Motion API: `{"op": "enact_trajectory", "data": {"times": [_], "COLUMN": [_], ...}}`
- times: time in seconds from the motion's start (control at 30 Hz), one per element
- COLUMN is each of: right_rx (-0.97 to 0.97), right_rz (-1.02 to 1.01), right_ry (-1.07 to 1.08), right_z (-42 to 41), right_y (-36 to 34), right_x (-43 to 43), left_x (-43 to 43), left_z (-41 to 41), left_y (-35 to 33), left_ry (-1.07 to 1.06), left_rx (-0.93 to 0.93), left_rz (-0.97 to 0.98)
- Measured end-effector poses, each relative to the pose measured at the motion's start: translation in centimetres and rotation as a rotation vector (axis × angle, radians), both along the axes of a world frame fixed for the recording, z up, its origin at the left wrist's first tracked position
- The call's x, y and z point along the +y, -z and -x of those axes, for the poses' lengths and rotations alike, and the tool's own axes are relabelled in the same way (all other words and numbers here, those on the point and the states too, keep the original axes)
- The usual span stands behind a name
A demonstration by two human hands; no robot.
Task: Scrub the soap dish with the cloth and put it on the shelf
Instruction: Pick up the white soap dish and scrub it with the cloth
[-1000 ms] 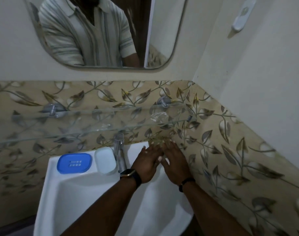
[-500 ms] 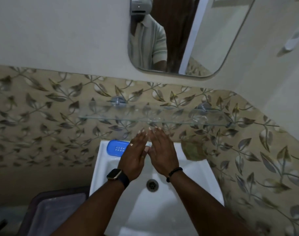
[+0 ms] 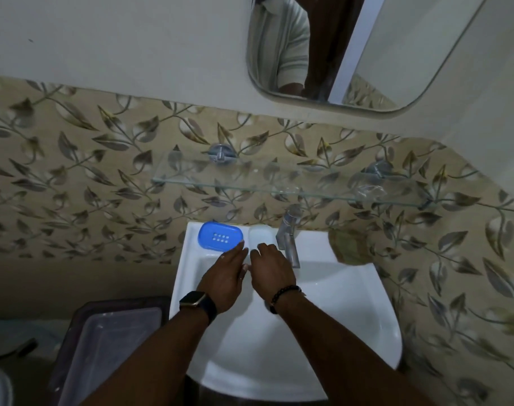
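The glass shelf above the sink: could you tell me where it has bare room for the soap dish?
The glass shelf looks bare from its left bracket to past the tap; its right end holds a clear object. The sink ledge is crowded: blue soap dish, white piece, both hands.

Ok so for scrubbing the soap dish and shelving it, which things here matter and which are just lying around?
Part of the job:
blue soap dish on the sink's back ledge
brownish cloth at the sink's right corner
glass shelf above the tap
left hand and right hand, both empty

Just lying about:
white soap bar
tap
mirror
plastic bin
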State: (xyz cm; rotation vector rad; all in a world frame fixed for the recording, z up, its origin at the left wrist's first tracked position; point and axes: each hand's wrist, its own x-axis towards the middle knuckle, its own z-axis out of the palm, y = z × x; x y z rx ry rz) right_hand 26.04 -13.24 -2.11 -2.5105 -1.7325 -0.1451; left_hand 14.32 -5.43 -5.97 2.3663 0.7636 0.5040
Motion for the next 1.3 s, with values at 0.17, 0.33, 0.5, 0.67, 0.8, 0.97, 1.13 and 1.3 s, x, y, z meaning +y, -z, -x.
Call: {"op": "enact_trajectory", "data": {"times": [0.17,0.33,0.5,0.67,0.8,0.97,1.13,1.3], "right_rx": [-0.183,-0.205,-0.180,-0.154,-0.070,0.093,0.206,0.560], "right_rz": [0.120,0.130,0.125,0.098,0.053,-0.174,-0.313,-0.309], "right_ry": [-0.037,-0.042,-0.048,-0.035,-0.039,-0.052,-0.117,0.058], "right_z": [-1.1,-2.5,-2.8,-2.9,-2.4,-1.0,-1.3,-0.7], "right_y": [0.9,2.4,2.9,3.2,2.9,1.9,3.4,1.8], "right_x": [0.0,0.2,0.7,0.7,-0.1,-2.7,-6.1,-8.6], "left_x": [-0.3,-0.4,-0.6,-0.8,-1.6,-3.2,-5.5,-7.3], "left_z": [-2.1,-3.5,-3.4,-3.0,-2.5,-1.6,0.5,1.8], "left_y": [0.7,1.3,1.2,0.8,0.9,0.7,1.9,2.3], "left_ry": [0.006,-0.010,-0.032,-0.043,-0.088,-0.124,-0.126,-0.102], "left_rx": [0.086,0.139,0.136,0.109,0.097,-0.007,-0.097,-0.124], "left_rz": [0.041,0.075,0.099,0.141,0.120,0.021,-0.044,-0.066]}}
